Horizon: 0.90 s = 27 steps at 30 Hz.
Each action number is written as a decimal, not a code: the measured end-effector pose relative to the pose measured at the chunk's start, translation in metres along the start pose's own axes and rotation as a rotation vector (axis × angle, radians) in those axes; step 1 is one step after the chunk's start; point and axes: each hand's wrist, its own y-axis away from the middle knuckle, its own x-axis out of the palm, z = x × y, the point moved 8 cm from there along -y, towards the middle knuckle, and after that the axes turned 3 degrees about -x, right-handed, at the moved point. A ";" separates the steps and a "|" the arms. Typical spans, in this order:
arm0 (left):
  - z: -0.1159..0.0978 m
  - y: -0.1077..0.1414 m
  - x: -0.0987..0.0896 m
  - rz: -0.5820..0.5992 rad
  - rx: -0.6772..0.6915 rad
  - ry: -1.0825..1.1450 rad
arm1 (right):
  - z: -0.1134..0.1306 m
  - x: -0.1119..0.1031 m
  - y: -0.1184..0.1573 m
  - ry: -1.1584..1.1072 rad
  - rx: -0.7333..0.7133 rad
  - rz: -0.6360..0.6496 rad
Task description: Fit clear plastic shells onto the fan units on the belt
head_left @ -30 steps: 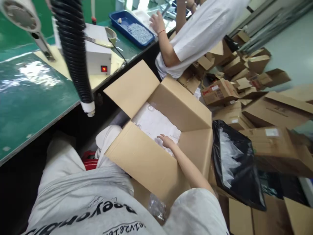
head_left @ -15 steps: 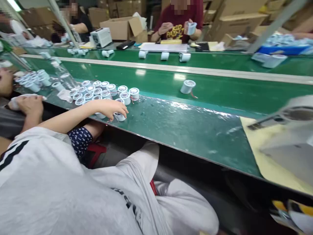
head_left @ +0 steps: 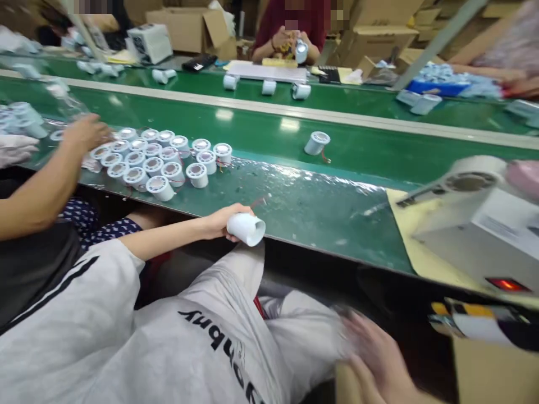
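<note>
My left hand is closed around a pale cylindrical housing, held tilted over the front edge of the bench, its open end facing right. A thin red wire trails from it. Low on the right, my right hand is smeared by motion beside my knee, and its fingers do not show clearly. To the left on the bench stands a group of similar housings, upright with round faces up and some red wires showing.
A single housing stands on the green conveyor belt. At right, a white machine with a tape roll sits on yellow paper. A neighbour's hand reaches by the left group. Across the belt, a person in dark red handles a housing.
My left hand has lifted a housing from the group and brought it right to the bench edge. My right hand has come into view. The neighbour's arm has reached forward over the bench.
</note>
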 end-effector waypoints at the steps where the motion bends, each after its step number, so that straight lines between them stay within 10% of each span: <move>1: 0.016 -0.007 0.029 0.120 -0.116 0.088 | 0.019 -0.001 0.003 0.149 -0.079 -0.135; 4: 0.033 -0.015 0.094 0.406 -0.225 0.113 | 0.074 0.025 -0.011 0.537 -0.329 -0.276; 7: 0.019 -0.012 0.121 0.577 -0.045 -0.135 | 0.086 0.030 -0.035 0.752 -0.276 -0.354; 12: -0.014 -0.006 0.122 0.415 0.422 -0.642 | 0.070 0.024 -0.039 0.473 -0.148 -0.194; 18: -0.007 -0.010 0.114 0.239 0.512 -0.484 | 0.060 0.022 -0.037 -0.033 -0.013 -0.199; 27: 0.011 -0.008 0.124 0.511 0.529 -0.392 | 0.033 0.008 -0.031 -0.542 0.225 -0.413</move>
